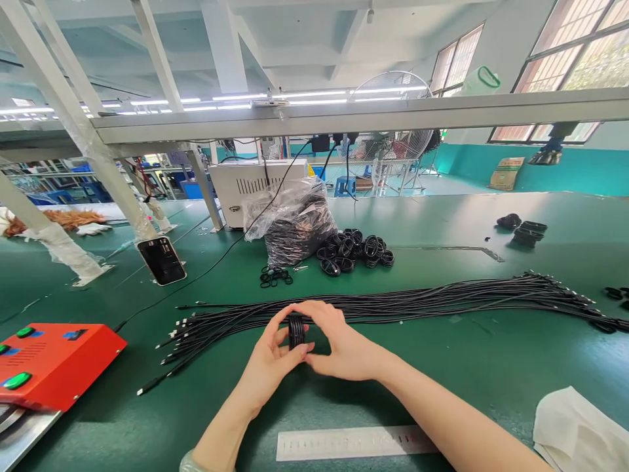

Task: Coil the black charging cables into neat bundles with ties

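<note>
Fingers of both hands, left hand [269, 357] and right hand [339, 344], clamp the upright cable coil [296, 332].

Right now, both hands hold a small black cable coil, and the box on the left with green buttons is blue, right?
No: the head view shows the box with green buttons is red, not blue. The left hand and right hand do hold the small black cable coil.

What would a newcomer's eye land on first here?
The left hand and right hand pinch a small black coil at centre, just before a long cable bundle stretched across the green table. A red box with green buttons sits at far left; a heap of coils lies behind, beside a plastic bag.
</note>
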The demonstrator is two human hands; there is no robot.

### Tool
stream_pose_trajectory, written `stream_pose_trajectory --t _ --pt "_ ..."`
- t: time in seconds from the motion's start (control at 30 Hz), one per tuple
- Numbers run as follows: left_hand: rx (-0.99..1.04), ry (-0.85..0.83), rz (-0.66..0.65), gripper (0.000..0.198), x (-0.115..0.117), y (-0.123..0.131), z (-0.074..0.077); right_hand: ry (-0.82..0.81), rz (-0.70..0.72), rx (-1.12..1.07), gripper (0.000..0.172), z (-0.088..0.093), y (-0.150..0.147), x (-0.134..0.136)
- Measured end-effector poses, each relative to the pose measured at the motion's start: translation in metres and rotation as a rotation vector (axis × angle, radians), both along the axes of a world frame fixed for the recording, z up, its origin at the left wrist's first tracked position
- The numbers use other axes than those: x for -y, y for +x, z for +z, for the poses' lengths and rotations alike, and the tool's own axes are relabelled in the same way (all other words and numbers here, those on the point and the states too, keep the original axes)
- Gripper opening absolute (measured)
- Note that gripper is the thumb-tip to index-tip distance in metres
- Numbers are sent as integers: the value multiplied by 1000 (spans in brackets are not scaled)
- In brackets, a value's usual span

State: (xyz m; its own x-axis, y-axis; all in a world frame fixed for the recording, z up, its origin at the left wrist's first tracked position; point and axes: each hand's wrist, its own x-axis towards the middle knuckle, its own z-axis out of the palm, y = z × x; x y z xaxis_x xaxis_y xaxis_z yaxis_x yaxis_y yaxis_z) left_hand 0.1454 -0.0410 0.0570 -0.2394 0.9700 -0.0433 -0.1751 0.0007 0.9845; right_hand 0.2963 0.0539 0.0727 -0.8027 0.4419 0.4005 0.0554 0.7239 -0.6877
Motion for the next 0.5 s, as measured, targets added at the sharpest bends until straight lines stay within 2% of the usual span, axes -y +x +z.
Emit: stream_pose_trajectory --t 0.1,0.2,0.4,0.5 --pt "-1 -13 -12 67 0 -2 1 -107 -108 -36 43 3 4 -6" --pt "4 -12 -15 64 0 -3 2 -189 -62 -13 24 1 5 -9" --pt "-14 -2 -27 60 0 -1 0 -204 53 -12 8 -5 1 -11" --pt "-32 -11 -39 59 1 0 -1 -102 51 -5 2 -7 0 -14"
